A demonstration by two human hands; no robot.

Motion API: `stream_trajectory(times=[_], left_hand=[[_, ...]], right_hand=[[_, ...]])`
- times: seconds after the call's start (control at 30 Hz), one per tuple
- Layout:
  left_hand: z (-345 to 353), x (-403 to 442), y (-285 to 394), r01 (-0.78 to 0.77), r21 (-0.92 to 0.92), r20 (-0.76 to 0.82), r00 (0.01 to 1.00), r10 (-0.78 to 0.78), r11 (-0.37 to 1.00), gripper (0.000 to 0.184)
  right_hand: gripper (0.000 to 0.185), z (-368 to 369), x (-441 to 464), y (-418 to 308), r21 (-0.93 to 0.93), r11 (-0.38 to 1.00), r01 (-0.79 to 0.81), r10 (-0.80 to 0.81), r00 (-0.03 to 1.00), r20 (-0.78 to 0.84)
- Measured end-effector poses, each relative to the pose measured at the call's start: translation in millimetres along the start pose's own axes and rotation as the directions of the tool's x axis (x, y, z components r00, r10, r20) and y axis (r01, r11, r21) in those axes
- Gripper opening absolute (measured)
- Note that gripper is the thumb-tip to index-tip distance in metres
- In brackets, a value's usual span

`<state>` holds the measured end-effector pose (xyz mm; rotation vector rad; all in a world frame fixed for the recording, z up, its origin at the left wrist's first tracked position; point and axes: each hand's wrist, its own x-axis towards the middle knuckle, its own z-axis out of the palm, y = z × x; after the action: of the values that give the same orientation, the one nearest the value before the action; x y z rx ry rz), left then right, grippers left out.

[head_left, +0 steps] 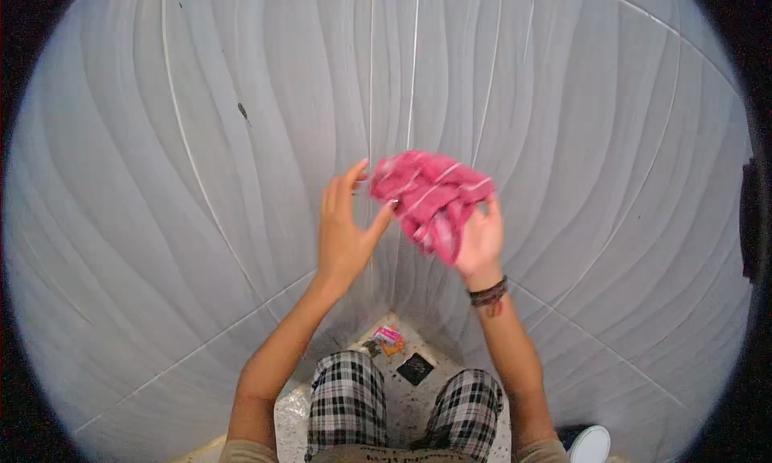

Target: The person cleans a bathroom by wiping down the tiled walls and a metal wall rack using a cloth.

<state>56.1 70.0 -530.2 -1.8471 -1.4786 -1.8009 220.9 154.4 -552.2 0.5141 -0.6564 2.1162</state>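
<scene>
A crumpled pink cloth (430,194) with thin pale stripes is up in front of the wall corner. My right hand (482,236) holds it from below and the right side, with part of the fingers hidden behind the folds. At the cloth's left edge is my left hand (342,230), its thumb and fingers spread apart. The left thumb tip overlaps the fabric in view; whether it presses on it I cannot tell. A dark bracelet (487,293) circles my right wrist.
Grey tiled walls (265,165) with a wavy pattern meet in a corner ahead. On the speckled floor (410,411) lie a pink packet (388,334), an orange scrap (393,348) and a black square (415,369). A white round-topped object (591,445) stands at lower right.
</scene>
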Motion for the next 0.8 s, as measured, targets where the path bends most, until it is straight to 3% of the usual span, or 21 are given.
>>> stream_trajectory(times=[0.03,0.07,0.1,0.13,0.17,0.2,0.23,0.27,0.3,0.4,0.47,0.5,0.57,0.6,0.67,0.73,0.8], left_hand=[[-7.1,-1.4,-3.7,-0.084,0.087,-0.056,0.995,0.089,0.993,0.048],[-12.6,-5.1,-8.2,-0.162,0.178,-0.102,0.978,0.182,0.971,0.046],[-14.8,-12.2,-13.5,-0.163,0.198,-0.075,0.981,0.181,0.967,0.045],[-13.5,-21.8,-19.9,-0.164,0.216,-0.045,0.983,0.177,0.962,0.044],[-11.0,-31.7,-27.6,-0.162,0.235,-0.018,0.985,0.171,0.958,0.042],[-6.0,-41.5,-33.4,-0.115,0.167,0.03,0.993,0.111,0.979,0.042],[1.1,-52.0,-38.2,-0.066,0.102,0.087,0.995,0.057,0.993,0.041],[7.6,-63.3,-39.8,-0.019,0.037,0.151,0.989,0.013,0.999,0.041],[13.7,-74.1,-40.2,0.04,-0.031,0.169,0.985,-0.034,0.999,0.041],[36.0,-99.6,-35.8,0.196,-0.232,0.234,0.962,-0.141,0.953,0.04],[52.4,-111.8,-29.1,0.297,-0.341,0.278,0.938,-0.207,0.892,0.04],[57.2,-112.0,-26.0,0.336,-0.382,0.289,0.928,-0.234,0.861,0.04],[63.3,-111.6,-19.0,0.415,-0.463,0.313,0.903,-0.293,0.783,0.04],[66.4,-114.4,-21.1,0.361,-0.451,0.255,0.928,-0.27,0.816,0.04],[86.9,-115.8,-26.3,0.246,-0.398,0.142,0.968,-0.206,0.884,0.041],[101.5,-100.4,-27.3,0.114,-0.289,0.133,0.988,-0.079,0.951,0.043],[113.2,-87.9,-27.5,0.016,-0.217,0.138,0.99,0.014,0.976,0.045]], right_hand=[[0.053,21.1,9.0,-14.4,-0.056,0.997,0.053,-0.051,0.998,0.033],[0.052,57.7,20.9,-25.7,-0.16,0.958,0.239,-0.245,0.969,-0.023],[0.051,90.7,34.9,-37.8,-0.271,0.872,0.408,-0.437,0.898,-0.055],[0.05,102.5,45.7,-58.9,-0.459,0.678,0.574,-0.538,0.813,0.221],[0.051,120.0,61.4,-83.1,-0.708,0.241,0.664,-0.423,0.729,0.539],[0.054,137.6,77.1,-107.2,-0.535,-0.619,0.576,-0.226,0.521,0.823],[0.059,155.3,92.9,-131.4,-0.141,-0.9,0.412,-0.026,0.273,0.962],[0.065,178.2,90.5,-139.6,0.189,-0.982,-0.01,0.176,0.31,0.934],[0.064,189.8,99.7,-152.5,0.315,-0.943,-0.11,0.258,0.36,0.897],[0.055,219.8,131.0,-165.3,0.442,-0.754,-0.486,0.281,0.37,0.886],[0.061,225.7,161.2,-166.6,0.375,-0.712,-0.594,0.164,0.379,0.911],[0.062,233.7,178.0,-158.8,0.327,-0.859,-0.395,-0.002,0.64,0.768],[0.063,209.3,201.4,-131.0,0.316,-0.936,-0.153,0.035,0.856,0.516],[0.064,167.9,204.2,-114.5,0.447,-0.891,-0.084,0.171,0.849,0.5],[0.06,105.6,150.9,-77.7,0.496,-0.864,0.087,0.359,0.796,0.487],[0.055,69.2,67.6,-55.1,0.443,-0.864,0.238,0.362,0.906,0.219],[0.055,71.8,19.4,-72.1,0.357,-0.904,0.236,0.31,0.936,0.166]])
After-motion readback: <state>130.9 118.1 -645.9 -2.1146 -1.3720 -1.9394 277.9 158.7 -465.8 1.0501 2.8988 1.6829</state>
